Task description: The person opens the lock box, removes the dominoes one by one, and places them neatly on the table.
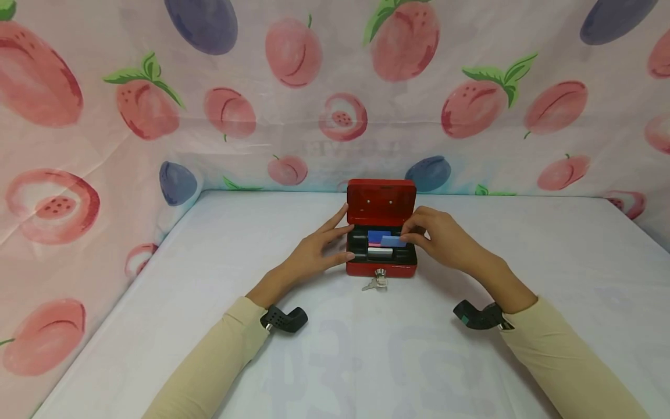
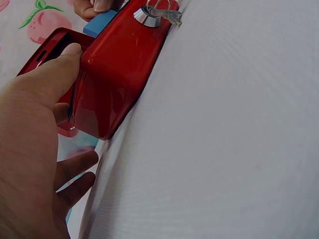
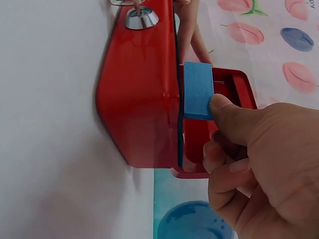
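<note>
Box, glossy red, rectangular, rounded corners, sits toward the far edge of the white table surface, red lid raised at the back. From my remote seat I read a black compartmented insert inside. Right hand pinches a light-blue rectangular block between thumb and fingers, at its right end; block is over the insert, right of middle. Right wrist view gives me the thumb on the block's edge, other fingers curled beneath, block just beside the box's rim. Left hand has fingers spread and fairly straight along the box's left side: thumb at the near left rim, another finger by the lid's left edge; it steadies nothing else I can see. Under and behind the held block I get a darker blue flat piece and a thin pink strip, partly covered; nearer side, a whitish bar-shaped piece lies in the insert. Round silver lock on the front wall, silver keys hanging from it. Both beige sleeves end at black wrist-worn devices. Backdrop: pale fabric printed with peaches and dark-blue fruit.
</note>
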Tool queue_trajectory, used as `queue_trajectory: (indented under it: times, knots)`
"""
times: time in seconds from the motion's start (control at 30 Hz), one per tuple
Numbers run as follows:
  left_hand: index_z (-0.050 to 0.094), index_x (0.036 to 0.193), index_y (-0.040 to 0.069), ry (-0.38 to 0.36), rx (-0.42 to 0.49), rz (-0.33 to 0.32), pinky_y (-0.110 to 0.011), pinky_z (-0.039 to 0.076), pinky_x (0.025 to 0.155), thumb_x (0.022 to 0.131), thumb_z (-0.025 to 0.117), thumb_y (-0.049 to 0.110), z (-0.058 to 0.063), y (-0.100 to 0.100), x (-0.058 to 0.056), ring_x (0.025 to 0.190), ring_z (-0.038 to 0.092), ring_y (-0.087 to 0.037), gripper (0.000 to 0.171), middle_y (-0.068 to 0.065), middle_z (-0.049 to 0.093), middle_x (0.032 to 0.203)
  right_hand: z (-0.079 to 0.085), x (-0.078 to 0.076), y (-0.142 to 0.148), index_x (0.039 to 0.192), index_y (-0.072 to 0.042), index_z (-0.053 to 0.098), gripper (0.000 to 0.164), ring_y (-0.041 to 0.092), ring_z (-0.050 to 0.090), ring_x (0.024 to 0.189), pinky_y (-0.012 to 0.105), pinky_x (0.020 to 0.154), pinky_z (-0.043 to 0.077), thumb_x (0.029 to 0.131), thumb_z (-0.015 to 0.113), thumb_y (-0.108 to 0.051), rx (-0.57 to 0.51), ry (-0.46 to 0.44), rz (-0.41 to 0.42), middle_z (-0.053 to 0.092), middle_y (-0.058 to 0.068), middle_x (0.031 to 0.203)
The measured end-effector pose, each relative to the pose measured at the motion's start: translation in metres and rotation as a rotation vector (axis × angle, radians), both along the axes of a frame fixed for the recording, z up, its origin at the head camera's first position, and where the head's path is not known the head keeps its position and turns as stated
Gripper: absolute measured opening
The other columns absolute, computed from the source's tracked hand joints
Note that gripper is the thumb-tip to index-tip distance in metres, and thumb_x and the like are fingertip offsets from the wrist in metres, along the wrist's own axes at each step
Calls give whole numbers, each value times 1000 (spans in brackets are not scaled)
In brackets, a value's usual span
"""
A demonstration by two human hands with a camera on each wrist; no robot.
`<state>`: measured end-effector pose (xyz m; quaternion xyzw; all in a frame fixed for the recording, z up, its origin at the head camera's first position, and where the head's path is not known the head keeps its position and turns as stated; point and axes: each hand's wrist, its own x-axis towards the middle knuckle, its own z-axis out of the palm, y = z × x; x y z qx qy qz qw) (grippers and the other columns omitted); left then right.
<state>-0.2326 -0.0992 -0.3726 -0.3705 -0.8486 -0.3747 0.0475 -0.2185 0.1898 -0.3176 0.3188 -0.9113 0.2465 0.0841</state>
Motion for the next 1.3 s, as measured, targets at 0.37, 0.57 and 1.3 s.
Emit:
queue_trajectory:
  times: [0.37,0.57,1.3]
  knots:
    - [46,142,7,0,0,4,-42,31,108,90,67,33,0,0,0,141,18,-6,63,16,8,158,-8,-4,0,90,-11,65,6,16,57,78,30,65,50,88,70,-8,8,4,11,61,-1,86]
    - [45,143,7,-8,-9,6,-43,31,108,90,67,34,0,0,0,141,18,-6,63,17,7,158,-9,-4,1,93,-12,65,7,13,56,75,29,62,48,88,69,-9,-10,-1,38,64,-2,81]
    - [46,142,6,-5,-12,9,-42,31,108,90,66,33,-1,0,-1,141,18,-6,62,17,7,158,-15,-4,2,101,-17,72,17,10,56,78,29,63,50,85,73,-11,-121,-25,53,66,-9,84]
